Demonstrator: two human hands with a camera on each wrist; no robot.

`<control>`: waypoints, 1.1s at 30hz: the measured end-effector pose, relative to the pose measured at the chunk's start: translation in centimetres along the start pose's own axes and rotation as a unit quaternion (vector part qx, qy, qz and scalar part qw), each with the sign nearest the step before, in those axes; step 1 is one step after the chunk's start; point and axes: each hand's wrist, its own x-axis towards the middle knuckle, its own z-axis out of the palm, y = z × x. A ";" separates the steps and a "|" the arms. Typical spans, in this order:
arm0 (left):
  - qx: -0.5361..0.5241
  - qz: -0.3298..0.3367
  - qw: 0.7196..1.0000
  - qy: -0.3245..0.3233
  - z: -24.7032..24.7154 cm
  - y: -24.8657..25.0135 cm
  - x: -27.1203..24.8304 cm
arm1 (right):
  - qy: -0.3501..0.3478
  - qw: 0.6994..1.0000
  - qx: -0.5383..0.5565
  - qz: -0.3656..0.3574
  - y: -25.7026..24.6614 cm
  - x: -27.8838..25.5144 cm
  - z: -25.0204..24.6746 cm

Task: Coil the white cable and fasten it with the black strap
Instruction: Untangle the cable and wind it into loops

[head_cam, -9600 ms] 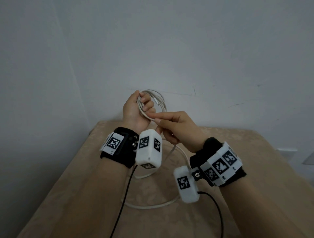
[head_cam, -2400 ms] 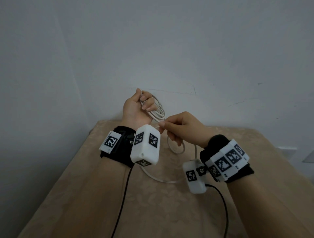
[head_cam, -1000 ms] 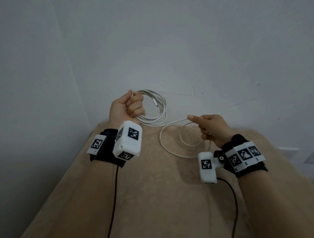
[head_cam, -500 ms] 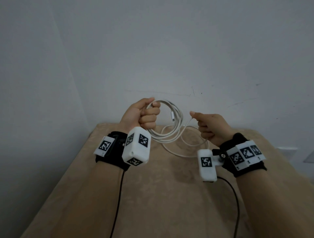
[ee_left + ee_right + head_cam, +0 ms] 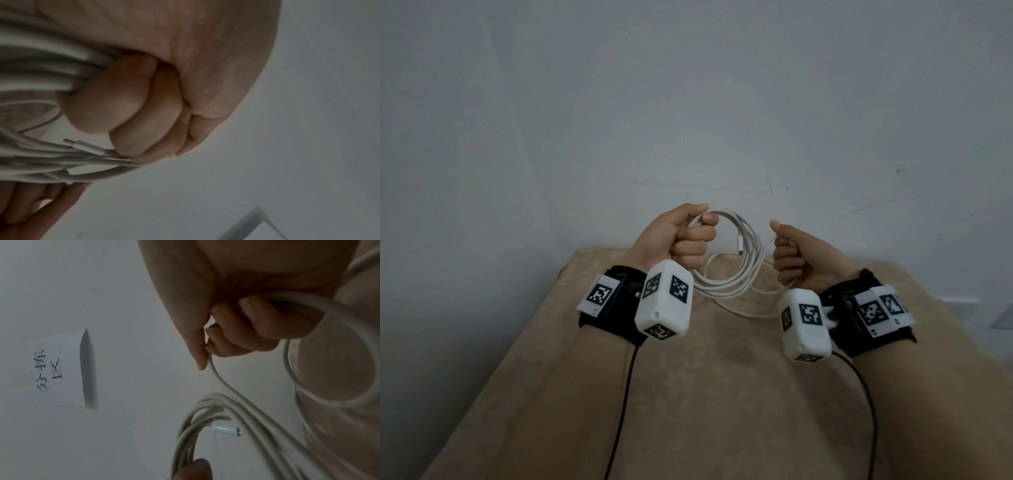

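Two wrist cameras [image 5: 664, 303] are being worn on black bands nearest the viewer, each trailing a thin black lead [image 5: 619, 411] down over the beige patterned tabletop [image 5: 715, 394]. Just beyond them, both hands are being held up above that tabletop. Several loops of the white cable [image 5: 736, 274] are being gathered in the left hand [image 5: 678, 240], whose grip is being kept closed as a fist round the bundle — fingers [image 5: 127, 104] curled fully over the strands. A metal-tipped plug [image 5: 740, 246] is hanging inside the coil, close to the left knuckles. One single strand of the cable is being pinched between thumb and forefinger of the right hand [image 5: 801, 257], its grip being narrow and tight on that strand, which is running across to the coil and sagging in a loose loop to the tabletop. Behind everything a pale wall [image 5: 722, 102] is being faced — a handwritten paper note [image 5: 61, 369] is being shown on it in the right wrist view.
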 end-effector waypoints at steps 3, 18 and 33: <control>0.018 -0.009 1.000 0.001 0.2 0.0 -0.1 | -0.011 0.999 0.031 0.006 -0.2 -0.1 -0.1; 0.158 -0.026 0.973 0.165 3.2 -0.7 -0.2 | -0.005 0.996 -0.030 -0.089 -1.0 -0.6 0.4; 0.300 -0.038 0.921 0.245 3.8 -0.7 0.2 | -0.022 0.951 -0.229 -0.204 -1.7 -3.4 3.5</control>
